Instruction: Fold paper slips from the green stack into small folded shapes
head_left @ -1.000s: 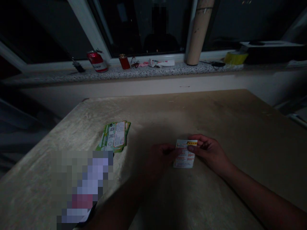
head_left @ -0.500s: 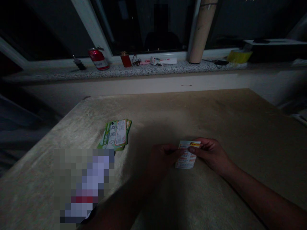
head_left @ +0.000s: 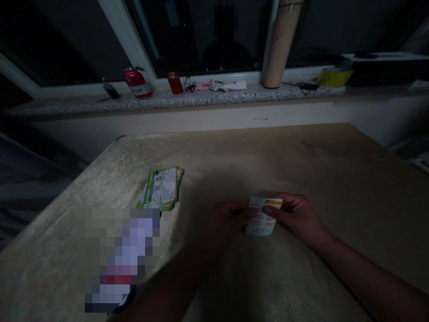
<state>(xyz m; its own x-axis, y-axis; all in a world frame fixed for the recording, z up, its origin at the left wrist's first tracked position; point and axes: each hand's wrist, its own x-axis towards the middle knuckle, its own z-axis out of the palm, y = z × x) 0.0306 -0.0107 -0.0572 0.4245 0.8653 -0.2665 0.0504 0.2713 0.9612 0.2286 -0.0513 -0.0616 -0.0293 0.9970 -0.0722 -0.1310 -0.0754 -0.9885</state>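
My left hand [head_left: 228, 219] and right hand [head_left: 295, 214] both pinch a small printed card [head_left: 262, 218] over the dim worktop [head_left: 301, 161], green cards [head_left: 162, 188] lying nearby.

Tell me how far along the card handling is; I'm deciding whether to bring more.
Looks done: a small green stack lies on the table, apart from the hands. In hand: the left hand and right hand pinch a white printed card at its two sides. Left: no other loose cards show, so this may be the last.
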